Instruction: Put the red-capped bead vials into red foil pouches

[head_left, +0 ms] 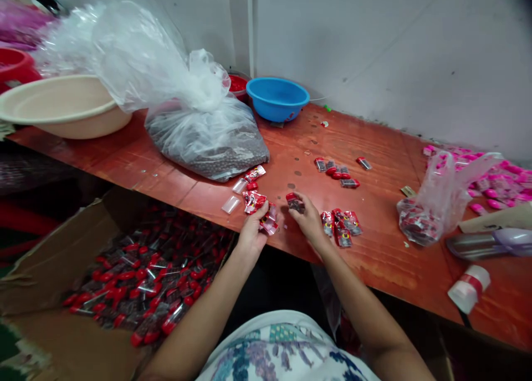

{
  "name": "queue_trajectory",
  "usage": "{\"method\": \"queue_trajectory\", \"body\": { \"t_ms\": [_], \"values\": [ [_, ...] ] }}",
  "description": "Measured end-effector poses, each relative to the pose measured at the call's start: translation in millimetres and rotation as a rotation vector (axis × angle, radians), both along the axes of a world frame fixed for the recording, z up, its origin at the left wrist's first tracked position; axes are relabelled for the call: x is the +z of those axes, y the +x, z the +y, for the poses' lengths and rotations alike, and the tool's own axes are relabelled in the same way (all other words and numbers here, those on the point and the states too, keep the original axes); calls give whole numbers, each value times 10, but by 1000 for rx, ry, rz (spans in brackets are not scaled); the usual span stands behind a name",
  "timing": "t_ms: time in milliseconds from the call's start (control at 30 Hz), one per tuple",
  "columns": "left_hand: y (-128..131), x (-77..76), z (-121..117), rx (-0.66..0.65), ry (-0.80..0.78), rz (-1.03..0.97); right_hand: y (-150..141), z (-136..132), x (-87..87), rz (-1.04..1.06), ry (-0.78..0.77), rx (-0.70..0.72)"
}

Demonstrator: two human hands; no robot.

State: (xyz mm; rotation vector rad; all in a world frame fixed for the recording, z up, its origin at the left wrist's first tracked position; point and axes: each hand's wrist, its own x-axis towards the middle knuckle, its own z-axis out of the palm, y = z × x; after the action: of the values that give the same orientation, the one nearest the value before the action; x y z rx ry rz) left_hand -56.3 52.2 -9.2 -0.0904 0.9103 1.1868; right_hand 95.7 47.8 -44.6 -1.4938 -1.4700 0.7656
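Note:
My left hand (251, 232) is closed on a small red printed packet (271, 221) at the table's near edge. Touching or just beside its fingers lies another red packet (252, 201). A red-capped clear container (295, 203) with dark contents is pinched in my right hand (311, 224), a little above the table. To the left are clear plastic sleeves (231, 204) and a loose red cap (251, 186). Several filled red packets (343, 227) lie to the right of my right hand. Farther back rest several red-capped containers (339, 172).
A large clear bag of dark beads (208, 142) stands at back left, near a cream basin (58, 106) and a blue basin (277, 99). Below left, a cardboard box (37, 275) holds many red-capped containers. Pink items (507, 173) and a plastic bag (424, 220) lie right.

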Motion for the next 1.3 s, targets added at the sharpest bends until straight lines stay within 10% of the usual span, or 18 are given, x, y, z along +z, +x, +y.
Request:
{"method": "queue_trajectory", "body": {
  "t_ms": [233, 1300],
  "values": [
    [199, 1, -79, -20, 13, 34, -190, -773, 299, 285, 73, -36],
    [335, 298, -433, -304, 573, 408, 186, -966, 380, 424, 110, -64]
  ]
}}
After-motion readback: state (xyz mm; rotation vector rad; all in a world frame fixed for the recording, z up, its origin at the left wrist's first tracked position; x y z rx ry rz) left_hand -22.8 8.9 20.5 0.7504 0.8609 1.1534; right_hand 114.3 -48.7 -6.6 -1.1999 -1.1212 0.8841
